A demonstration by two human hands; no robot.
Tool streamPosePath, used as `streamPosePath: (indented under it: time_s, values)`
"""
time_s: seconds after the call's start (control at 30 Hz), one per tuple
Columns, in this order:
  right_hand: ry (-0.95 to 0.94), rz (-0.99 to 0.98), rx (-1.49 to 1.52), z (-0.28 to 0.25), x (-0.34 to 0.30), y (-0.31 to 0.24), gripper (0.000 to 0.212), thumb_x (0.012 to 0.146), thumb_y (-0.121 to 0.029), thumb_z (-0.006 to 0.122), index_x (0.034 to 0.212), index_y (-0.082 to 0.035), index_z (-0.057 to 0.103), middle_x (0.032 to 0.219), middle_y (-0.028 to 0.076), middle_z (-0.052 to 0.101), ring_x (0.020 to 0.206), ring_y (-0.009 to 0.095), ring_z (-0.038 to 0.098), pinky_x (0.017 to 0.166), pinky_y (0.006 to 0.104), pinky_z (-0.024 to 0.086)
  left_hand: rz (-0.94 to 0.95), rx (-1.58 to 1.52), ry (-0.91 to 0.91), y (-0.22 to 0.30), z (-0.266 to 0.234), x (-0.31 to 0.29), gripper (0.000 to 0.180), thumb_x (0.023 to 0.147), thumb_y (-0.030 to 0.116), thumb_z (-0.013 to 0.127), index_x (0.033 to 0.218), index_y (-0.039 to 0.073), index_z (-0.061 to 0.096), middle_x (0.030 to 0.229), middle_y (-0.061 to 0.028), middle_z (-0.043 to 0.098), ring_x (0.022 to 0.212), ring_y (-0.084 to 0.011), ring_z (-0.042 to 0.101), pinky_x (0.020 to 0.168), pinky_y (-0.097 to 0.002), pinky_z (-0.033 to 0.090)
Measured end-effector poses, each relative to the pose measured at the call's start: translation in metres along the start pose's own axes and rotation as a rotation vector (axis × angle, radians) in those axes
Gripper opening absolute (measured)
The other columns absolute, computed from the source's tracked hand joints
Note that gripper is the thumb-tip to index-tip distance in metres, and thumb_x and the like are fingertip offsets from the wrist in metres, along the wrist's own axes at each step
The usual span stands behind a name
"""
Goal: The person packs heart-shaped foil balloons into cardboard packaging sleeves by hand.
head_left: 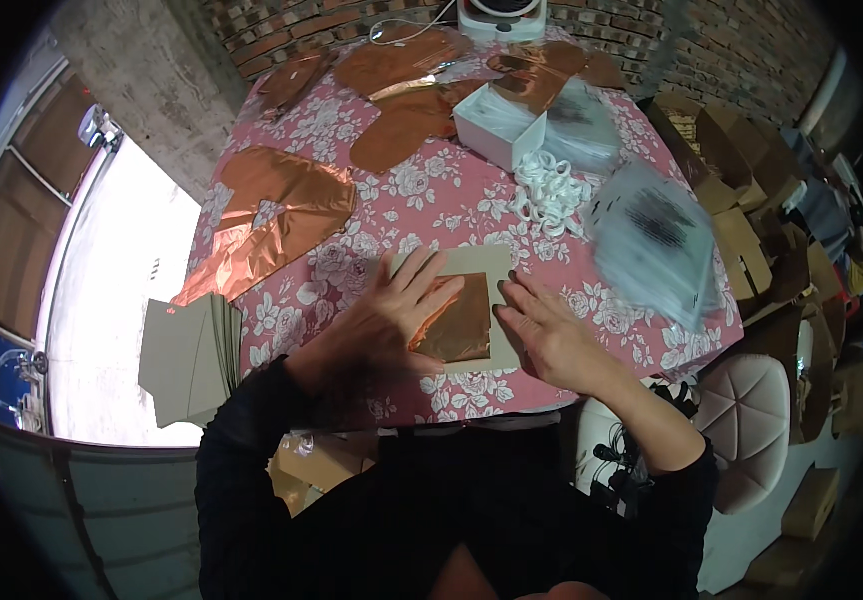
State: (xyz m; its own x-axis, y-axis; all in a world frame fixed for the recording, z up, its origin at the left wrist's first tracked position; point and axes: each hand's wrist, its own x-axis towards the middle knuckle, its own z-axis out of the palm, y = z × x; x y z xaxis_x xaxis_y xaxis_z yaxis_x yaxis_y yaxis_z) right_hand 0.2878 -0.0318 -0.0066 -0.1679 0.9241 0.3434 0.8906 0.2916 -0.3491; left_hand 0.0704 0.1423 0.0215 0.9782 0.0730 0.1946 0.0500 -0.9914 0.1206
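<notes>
Foil (466,325), one piece, copper-coloured, roughly square as seen, lies on a pale card (502,345) at the near side of the counter (431,215), directly before the person. Left hand (386,315): laid over the left part of foil and card, fingers spread; grip released. Right hand (556,340): at the card's right edge, thumb and fingertips pointing inward beside the foil; whether its grip pinches the card cannot be told. Sleeves (241,465): black, both arms. Counter covering: pink cloth with white flowers. Card stack (186,360): grey-beige, several pieces, fanned at the counter's left edge. Foil shape (291,215): copper, large, flat, creased, lying above the stack. Further foil shapes (396,130): copper, flat, several, across the far part of the counter. Box (496,135): white, open-topped, clear film inside. Coils (548,195): white, heaped just in front of the box. Clear bags: two piles with dark marks, one (586,130) behind the coils, the larger (651,235) at the right side. Appliance (506,20): white, at the far end, a white cable (401,35) near it. Stool (746,425): pale, padded, off the near right corner. Cartons (741,255): brown, many, along the right. Wall (591,30): brick, behind the counter.
</notes>
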Motion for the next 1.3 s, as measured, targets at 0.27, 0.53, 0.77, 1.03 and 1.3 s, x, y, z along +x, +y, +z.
streamPosePath:
  time_s: [0.27, 0.53, 0.77, 1.03, 1.3]
  values:
    - [-0.032, -0.009, -0.081, 0.007, -0.001, -0.008, 0.048, 0.073, -0.002, 0.067, 0.121, 0.002, 0.061, 0.141, 0.025, 0.044, 0.136, 0.043, 0.036, 0.106, 0.0532, 0.038, 0.096, -0.086, 0.019, -0.002, 0.000, 0.004, 0.089, 0.068, 0.050, 0.071, 0.134, -0.005, 0.046, 0.139, -0.0262, 0.044, 0.133, -0.0378, 0.038, 0.112, -0.0432, 0.027]
    - [-0.065, -0.001, -0.062, 0.010, 0.000, -0.005, 0.049, 0.074, -0.002, 0.065, 0.122, -0.002, 0.062, 0.143, 0.022, 0.042, 0.138, 0.042, 0.032, 0.107, 0.0532, 0.037, 0.163, -0.036, -0.064, -0.005, 0.004, 0.006, 0.084, 0.075, 0.057, 0.063, 0.138, 0.003, 0.046, 0.143, -0.0179, 0.044, 0.134, -0.0335, 0.038, 0.110, -0.0529, 0.024]
    - [-0.130, 0.079, -0.030, 0.006, 0.005, -0.006, 0.051, 0.074, -0.003, 0.064, 0.125, -0.012, 0.064, 0.149, 0.022, 0.033, 0.142, 0.043, 0.022, 0.110, 0.0559, 0.029, 0.166, -0.026, -0.062, -0.005, 0.001, 0.006, 0.086, 0.078, 0.064, 0.055, 0.138, 0.004, 0.047, 0.143, -0.0176, 0.045, 0.135, -0.0332, 0.039, 0.110, -0.0540, 0.024]
    - [-0.111, 0.073, -0.067, 0.002, 0.013, -0.006, 0.046, 0.075, -0.005, 0.066, 0.120, -0.016, 0.068, 0.151, 0.021, 0.032, 0.142, 0.043, 0.022, 0.111, 0.0542, 0.028, 0.203, 0.005, -0.082, -0.007, 0.002, 0.007, 0.086, 0.082, 0.073, 0.038, 0.138, 0.008, 0.048, 0.142, -0.0195, 0.044, 0.134, -0.0364, 0.038, 0.110, -0.0551, 0.023]
    - [0.002, 0.059, 0.179, 0.014, 0.022, 0.020, 0.034, 0.075, -0.009, 0.073, 0.109, -0.013, 0.071, 0.147, 0.020, 0.039, 0.138, 0.044, 0.031, 0.110, 0.0518, 0.031, 0.211, -0.015, -0.104, -0.007, 0.005, 0.011, 0.093, 0.083, 0.080, 0.025, 0.138, 0.008, 0.049, 0.140, -0.0209, 0.045, 0.132, -0.0412, 0.038, 0.109, -0.0604, 0.019]
